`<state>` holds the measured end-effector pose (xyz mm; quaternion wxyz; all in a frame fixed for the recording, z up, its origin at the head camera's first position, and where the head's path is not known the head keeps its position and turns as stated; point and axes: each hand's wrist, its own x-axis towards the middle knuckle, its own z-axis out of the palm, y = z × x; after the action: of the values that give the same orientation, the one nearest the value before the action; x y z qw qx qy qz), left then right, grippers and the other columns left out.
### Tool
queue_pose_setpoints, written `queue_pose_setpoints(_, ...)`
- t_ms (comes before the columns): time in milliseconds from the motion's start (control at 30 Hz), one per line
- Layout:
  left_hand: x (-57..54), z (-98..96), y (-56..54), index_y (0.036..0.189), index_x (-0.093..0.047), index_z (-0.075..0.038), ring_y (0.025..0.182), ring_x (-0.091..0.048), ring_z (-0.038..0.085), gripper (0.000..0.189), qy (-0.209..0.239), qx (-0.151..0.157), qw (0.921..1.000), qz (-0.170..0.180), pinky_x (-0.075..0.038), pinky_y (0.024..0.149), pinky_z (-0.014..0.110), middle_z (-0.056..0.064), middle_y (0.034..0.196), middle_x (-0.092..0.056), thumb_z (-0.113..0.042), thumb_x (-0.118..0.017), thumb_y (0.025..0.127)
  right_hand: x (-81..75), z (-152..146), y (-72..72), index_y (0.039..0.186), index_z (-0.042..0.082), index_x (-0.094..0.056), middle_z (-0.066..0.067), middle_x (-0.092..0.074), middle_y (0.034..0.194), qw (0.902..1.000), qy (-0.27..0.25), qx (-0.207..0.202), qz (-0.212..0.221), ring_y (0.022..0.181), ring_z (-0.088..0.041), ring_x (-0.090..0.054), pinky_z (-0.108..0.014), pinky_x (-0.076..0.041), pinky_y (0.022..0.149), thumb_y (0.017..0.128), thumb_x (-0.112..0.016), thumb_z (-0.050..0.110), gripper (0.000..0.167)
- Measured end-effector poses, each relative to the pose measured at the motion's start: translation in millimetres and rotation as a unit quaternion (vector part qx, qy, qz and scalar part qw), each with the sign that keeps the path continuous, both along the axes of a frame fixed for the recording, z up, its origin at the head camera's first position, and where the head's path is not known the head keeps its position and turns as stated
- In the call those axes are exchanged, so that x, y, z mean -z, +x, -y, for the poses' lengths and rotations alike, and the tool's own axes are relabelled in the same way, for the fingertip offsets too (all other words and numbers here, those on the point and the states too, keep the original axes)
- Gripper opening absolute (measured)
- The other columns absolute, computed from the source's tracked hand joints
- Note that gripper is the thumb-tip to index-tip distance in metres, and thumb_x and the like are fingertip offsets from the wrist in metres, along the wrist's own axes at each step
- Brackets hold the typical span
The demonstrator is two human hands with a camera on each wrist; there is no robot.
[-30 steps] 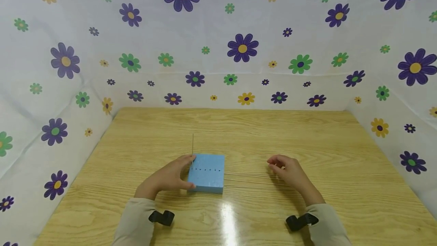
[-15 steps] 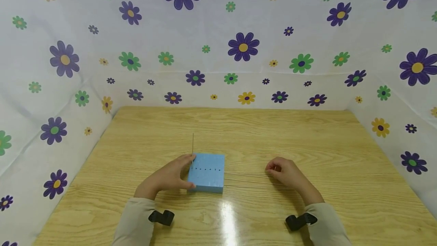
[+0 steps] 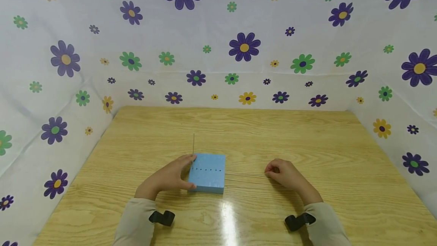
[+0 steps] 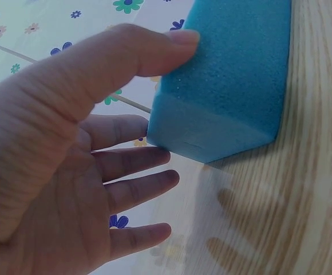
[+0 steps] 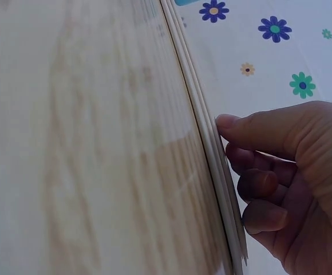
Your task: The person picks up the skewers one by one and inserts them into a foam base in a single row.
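A blue foam block (image 3: 206, 181) lies flat on the table, a row of several small holes across its top. From the leftmost hole rises a thin wooden stick (image 3: 193, 143). My left hand (image 3: 172, 174) holds the block by its left side, thumb (image 4: 183, 43) at the near side and index finger at the far corner; the other fingers are spread. To the right of the block, several thin wooden sticks (image 3: 244, 182) lie side by side on the table. My right hand (image 3: 285, 174) is at these sticks, thumb and index finger pinching at one, other fingers curled.
The wood-grain table (image 3: 218, 132) is enclosed at the back and sides by a white cloth (image 3: 146, 41) with printed flowers. Black wrist straps (image 3: 163, 218) sit over both sleeves.
My right hand has lowered slightly toward the sticks, and its thumb and index finger have come together. The left hand, the block and the upright stick have stayed in place.
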<state>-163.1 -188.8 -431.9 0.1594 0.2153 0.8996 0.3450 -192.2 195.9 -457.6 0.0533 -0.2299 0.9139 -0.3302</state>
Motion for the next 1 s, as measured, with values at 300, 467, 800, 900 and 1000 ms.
queue_pose_setpoints(300, 0.2, 0.0, -0.1, 0.149, -0.026, -0.004, 0.139, -0.023, 0.038, 0.092, 0.003, 0.0, 1.0, 0.0, -0.03, 0.106, 0.055, 0.019, 0.152, -0.024, -0.03, -0.078, 0.078, -1.8, 1.0, -0.6, 0.08, 0.011, -0.064, 0.006, -0.054, 0.076, 0.9998, 0.014, -0.011, -0.001, 0.067, -0.006, -0.044, -0.024, -0.041, 0.059, 0.087, -0.067, 0.01, 0.008)
queue_pose_setpoints(467, 1.1, 0.1, 0.0, 0.149, -0.027, -0.005, 0.139, -0.023, 0.038, 0.092, -0.002, -0.004, 1.0, -0.001, -0.03, 0.107, 0.055, 0.019, 0.152, -0.025, -0.031, -0.078, 0.078, -0.8, 1.2, -2.4, 0.079, 0.011, -0.063, 0.006, -0.052, 0.076, 0.9992, 0.026, -0.029, -0.008, 0.068, -0.005, -0.044, -0.025, -0.041, 0.059, 0.087, -0.066, 0.009, 0.009)
queue_pose_setpoints(800, 2.6, 0.4, 0.0, 0.149, -0.026, -0.005, 0.139, -0.023, 0.038, 0.092, 0.003, -0.001, 1.0, 0.0, -0.03, 0.106, 0.055, 0.019, 0.152, -0.025, -0.031, -0.078, 0.078, -3.4, 1.7, -0.9, 0.079, 0.011, -0.061, 0.005, -0.052, 0.077, 0.9978, 0.048, -0.041, -0.02, 0.069, -0.007, -0.044, -0.026, -0.042, 0.061, 0.089, -0.063, 0.007, 0.011)
queue_pose_setpoints(900, 2.5, 0.4, 0.1, 0.15, -0.026, -0.005, 0.139, -0.023, 0.038, 0.092, 0.001, -0.002, 1.0, 0.0, -0.029, 0.106, 0.055, 0.019, 0.152, -0.025, -0.031, -0.078, 0.078, -6.5, 1.3, 0.6, 0.081, 0.012, -0.062, 0.005, -0.054, 0.077, 0.9986, 0.05, -0.017, -0.006, 0.067, -0.007, -0.046, -0.026, -0.042, 0.06, 0.09, -0.062, 0.01, 0.01)
queue_pose_setpoints(1000, 1.9, 0.2, -0.1, 0.149, -0.026, -0.005, 0.139, -0.023, 0.038, 0.091, -0.001, -0.003, 1.0, -0.003, -0.029, 0.106, 0.055, 0.02, 0.152, -0.025, -0.031, -0.078, 0.079, -10.1, 0.9, 1.4, 0.082, 0.012, -0.063, 0.006, -0.057, 0.075, 0.9989, 0.047, 0.006, 0.005, 0.062, -0.008, -0.046, -0.024, -0.041, 0.057, 0.091, -0.061, 0.012, 0.009)
